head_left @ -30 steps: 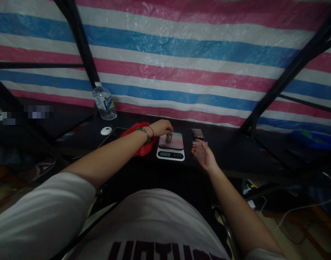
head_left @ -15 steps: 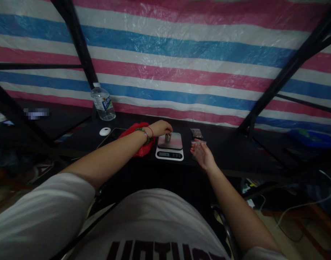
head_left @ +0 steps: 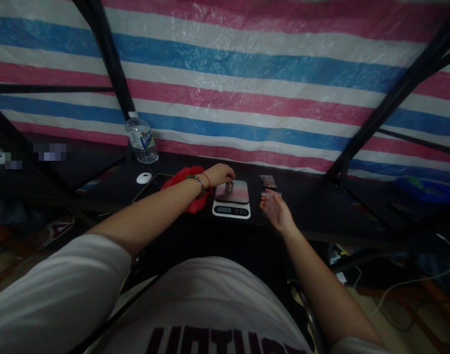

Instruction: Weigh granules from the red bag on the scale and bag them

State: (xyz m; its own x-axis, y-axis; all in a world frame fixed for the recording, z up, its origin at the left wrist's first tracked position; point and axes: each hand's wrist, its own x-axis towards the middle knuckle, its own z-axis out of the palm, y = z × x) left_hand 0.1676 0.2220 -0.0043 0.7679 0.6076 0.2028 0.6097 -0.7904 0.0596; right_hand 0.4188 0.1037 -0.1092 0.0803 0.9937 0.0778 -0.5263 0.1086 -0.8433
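A white kitchen scale (head_left: 231, 211) with a steel plate and a small display stands in front of me. On its plate sits a small cup (head_left: 229, 188) with brownish bits at its top. My left hand (head_left: 222, 172) reaches in from the left, fingertips pinched together right at the cup's mouth; what lies between them is too small to make out. To the right of the scale, my right hand (head_left: 278, 210) is curled palm up around a clear zip bag (head_left: 272, 201). Just behind it a second zip bag (head_left: 268, 181) with brownish contents lies on the black table.
Under my left wrist is a red plastic bag (head_left: 184, 179). A phone (head_left: 151, 187), a white computer mouse (head_left: 144, 178) and a clear plastic bottle (head_left: 142, 140) are farther left. Black metal posts (head_left: 109, 64) frame the table before a striped tarp (head_left: 239, 73).
The view has shifted very slightly. Both hands, the cup and the bags keep almost the same places.
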